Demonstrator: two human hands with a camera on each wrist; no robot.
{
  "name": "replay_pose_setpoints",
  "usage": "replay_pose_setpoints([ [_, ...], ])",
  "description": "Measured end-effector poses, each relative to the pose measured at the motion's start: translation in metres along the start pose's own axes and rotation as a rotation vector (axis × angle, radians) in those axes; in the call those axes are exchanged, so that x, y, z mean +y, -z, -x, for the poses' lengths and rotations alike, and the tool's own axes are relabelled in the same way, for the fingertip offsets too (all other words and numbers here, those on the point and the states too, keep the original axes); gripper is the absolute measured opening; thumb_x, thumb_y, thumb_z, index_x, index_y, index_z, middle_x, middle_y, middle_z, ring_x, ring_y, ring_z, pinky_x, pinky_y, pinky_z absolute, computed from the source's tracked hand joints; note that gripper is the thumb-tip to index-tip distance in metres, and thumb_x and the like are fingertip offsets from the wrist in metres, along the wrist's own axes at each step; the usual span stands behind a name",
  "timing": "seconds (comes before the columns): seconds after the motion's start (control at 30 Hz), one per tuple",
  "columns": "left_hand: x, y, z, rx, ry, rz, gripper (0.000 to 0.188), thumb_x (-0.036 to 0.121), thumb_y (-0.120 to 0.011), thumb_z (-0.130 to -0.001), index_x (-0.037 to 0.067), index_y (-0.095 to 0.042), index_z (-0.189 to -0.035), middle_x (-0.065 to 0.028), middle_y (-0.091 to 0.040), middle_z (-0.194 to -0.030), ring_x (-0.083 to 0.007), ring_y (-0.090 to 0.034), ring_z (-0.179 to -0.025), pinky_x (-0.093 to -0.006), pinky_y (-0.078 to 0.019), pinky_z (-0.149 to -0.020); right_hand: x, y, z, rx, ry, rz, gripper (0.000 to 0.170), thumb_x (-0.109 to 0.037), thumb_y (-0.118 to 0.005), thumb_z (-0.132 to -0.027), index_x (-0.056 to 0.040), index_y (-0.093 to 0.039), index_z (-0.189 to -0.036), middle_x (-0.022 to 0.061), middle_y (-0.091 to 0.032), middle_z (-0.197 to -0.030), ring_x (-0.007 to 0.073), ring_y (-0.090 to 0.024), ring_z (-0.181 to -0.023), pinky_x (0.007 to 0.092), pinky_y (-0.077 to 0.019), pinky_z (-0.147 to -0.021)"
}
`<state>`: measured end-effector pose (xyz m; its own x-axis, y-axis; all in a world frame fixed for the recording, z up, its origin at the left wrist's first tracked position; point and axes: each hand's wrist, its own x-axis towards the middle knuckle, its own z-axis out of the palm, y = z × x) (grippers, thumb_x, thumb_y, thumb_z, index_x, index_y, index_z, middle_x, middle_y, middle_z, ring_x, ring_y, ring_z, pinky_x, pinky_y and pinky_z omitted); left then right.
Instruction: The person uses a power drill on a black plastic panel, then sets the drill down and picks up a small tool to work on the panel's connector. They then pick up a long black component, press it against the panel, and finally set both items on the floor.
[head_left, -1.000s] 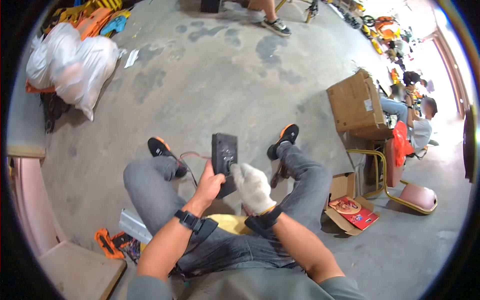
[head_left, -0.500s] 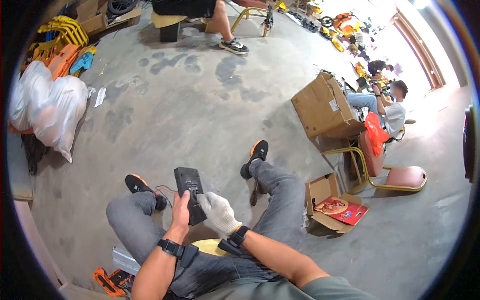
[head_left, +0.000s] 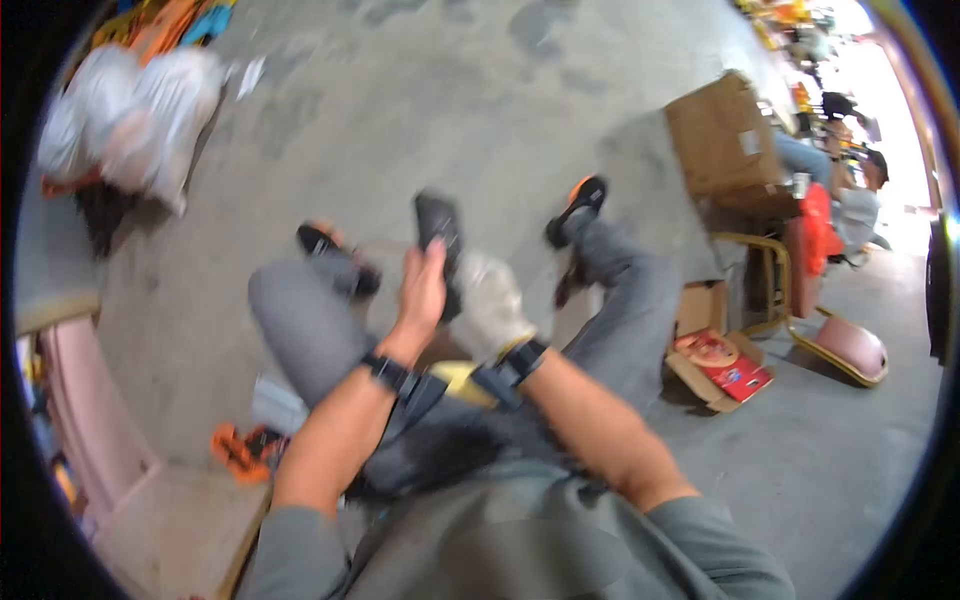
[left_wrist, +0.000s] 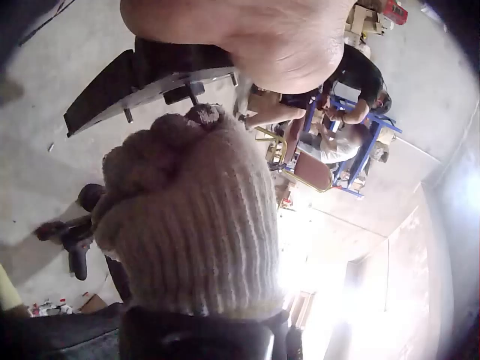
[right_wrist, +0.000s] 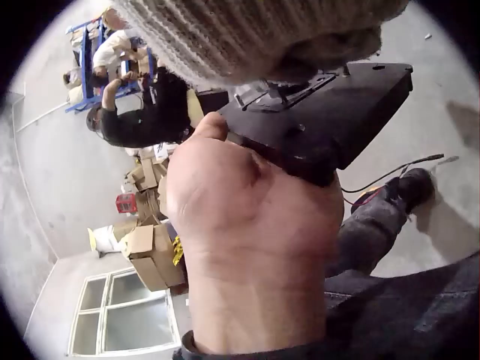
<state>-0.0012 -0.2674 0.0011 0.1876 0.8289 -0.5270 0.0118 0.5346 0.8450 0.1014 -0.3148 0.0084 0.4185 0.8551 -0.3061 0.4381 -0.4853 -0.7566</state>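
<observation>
My bare left hand (head_left: 422, 290) grips a flat black plastic housing (head_left: 436, 218) by its side, holding it above the floor between my knees. Small posts stick out of the housing (left_wrist: 109, 97) on the side facing my other hand, and a thin dark wire (right_wrist: 394, 174) trails beyond it. My right hand (head_left: 490, 300) wears a knitted white glove. Its fingers are curled close against the housing's face; in the left wrist view a thin stem (left_wrist: 193, 96) runs from the housing to the gloved fingertips, which hide its end.
To the right an open carton with a red printed sheet (head_left: 722, 365) lies by a tipped chair (head_left: 845, 350) and a large cardboard box (head_left: 725, 140). White plastic bags (head_left: 140, 130) stand at the left. An orange and black object (head_left: 240, 452) lies near my left leg. People sit farther off.
The head view swung left and back, and is now blurred. My left hand keeps its grip on the housing, which stands more upright in view; the gloved hand stays at its face.
</observation>
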Motion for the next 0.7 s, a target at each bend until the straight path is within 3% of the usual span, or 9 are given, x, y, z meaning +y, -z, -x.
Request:
replay_pose_setpoints([
  [0.03,-0.005,0.003,0.0,0.051,0.054,-0.025,0.055,0.048,-0.046,-0.105,-0.005,-0.053,-0.117,-0.0135,-0.057,-0.113,-0.0215,-0.052,-0.103,-0.0375,-0.043,-0.091,-0.01,0.004,-0.001,-0.013,-0.105,-0.133,0.041,-0.031,-0.042,-0.103,-0.0016,-0.065,-0.087,0.0273,-0.066,-0.089,0.0466,-0.062,-0.079,0.0504,-0.05,-0.071],
  [0.1,-0.01,0.005,-0.011,0.014,-0.133,-0.023,0.056,0.05,-0.042,-0.107,-0.004,-0.053,-0.112,-0.0153,-0.056,-0.106,-0.0232,-0.052,-0.101,-0.0388,-0.0422,-0.093,-0.028,0.008,0.001,-0.017,-0.165,-0.163,0.042,-0.032,-0.044,-0.103,-0.0002,-0.064,-0.085,0.0253,-0.066,-0.086,0.0426,-0.063,-0.077,0.0479,-0.0495,-0.071],
  [0.23,-0.013,0.007,-0.013,0.031,-0.126,0.015,0.055,0.053,-0.04,-0.107,-0.001,-0.053,-0.106,-0.012,-0.055,-0.101,-0.0203,-0.053,-0.096,-0.0355,-0.0434,-0.09,-0.01,0.003,-0.002,-0.037,-0.085,-0.194,0.038,-0.03,-0.047,-0.103,0.0,-0.064,-0.087,0.0231,-0.066,-0.082,0.0389,-0.065,-0.077,0.0444,-0.0504,-0.072],
  [0.3,0.0,0.007,-0.005,-0.049,-0.011,0.15,0.051,0.05,-0.039,-0.108,0.001,-0.053,-0.107,-0.009,-0.058,-0.1,-0.0173,-0.056,-0.094,-0.0335,-0.0463,-0.088,0.0,0.006,-0.003,-0.08,0.102,-0.18,0.031,-0.026,-0.053,-0.102,0.0001,-0.065,-0.089,0.0234,-0.066,-0.083,0.0391,-0.066,-0.078,0.0428,-0.0513,-0.071],
  [0.33,0.004,0.007,-0.004,-0.045,-0.008,0.154,0.051,0.05,-0.039,-0.108,0.001,-0.053,-0.107,-0.009,-0.058,-0.1,-0.0173,-0.056,-0.094,-0.0335,-0.0463,-0.088,0.004,0.006,-0.004,-0.086,0.102,-0.176,0.031,-0.026,-0.053,-0.102,0.0001,-0.065,-0.089,0.0234,-0.066,-0.083,0.0391,-0.066,-0.078,0.0428,-0.0513,-0.071],
  [0.4,0.007,0.008,-0.002,-0.118,0.082,0.319,0.048,0.047,-0.039,-0.109,0.002,-0.054,-0.111,-0.0075,-0.061,-0.102,-0.0155,-0.06,-0.095,-0.0335,-0.0494,-0.088,0.008,0.009,-0.004,-0.015,0.306,-0.137,0.025,-0.021,-0.056,-0.101,-0.0007,-0.066,-0.091,0.0229,-0.066,-0.081,0.0402,-0.067,-0.077,0.0437,-0.0515,-0.069],
  [0.5,0.008,0.016,-0.004,-0.214,0.2,0.357,0.05,0.047,-0.04,-0.109,0.0,-0.055,-0.118,-0.0081,-0.063,-0.112,-0.0167,-0.062,-0.101,-0.0346,-0.0509,-0.091,0.01,0.02,-0.007,-0.074,0.397,-0.023,0.023,-0.021,-0.058,-0.1,-0.0025,-0.065,-0.088,0.0223,-0.065,-0.079,0.0421,-0.065,-0.075,0.0471,-0.051,-0.067],
  [0.63,0.022,0.024,-0.001,-0.301,0.321,0.411,0.053,0.045,-0.041,-0.108,-0.002,-0.063,-0.119,-0.0118,-0.07,-0.114,-0.0211,-0.069,-0.098,-0.0374,-0.0558,-0.088,0.011,0.039,-0.018,-0.242,0.634,0.216,0.019,-0.022,-0.06,-0.096,-0.0075,-0.061,-0.083,0.0186,-0.063,-0.075,0.041,-0.065,-0.072,0.0485,-0.0511,-0.064],
  [0.7,0.006,0.031,-0.009,-0.422,0.431,0.46,0.054,0.047,-0.038,-0.108,0.001,-0.064,-0.122,-0.0104,-0.072,-0.114,-0.0214,-0.07,-0.101,-0.0399,-0.0569,-0.092,0.0,0.06,-0.023,-0.423,0.883,0.352,0.018,-0.024,-0.061,-0.095,-0.0096,-0.06,-0.084,0.0149,-0.065,-0.078,0.038,-0.066,-0.073,0.0467,-0.0516,-0.064],
])
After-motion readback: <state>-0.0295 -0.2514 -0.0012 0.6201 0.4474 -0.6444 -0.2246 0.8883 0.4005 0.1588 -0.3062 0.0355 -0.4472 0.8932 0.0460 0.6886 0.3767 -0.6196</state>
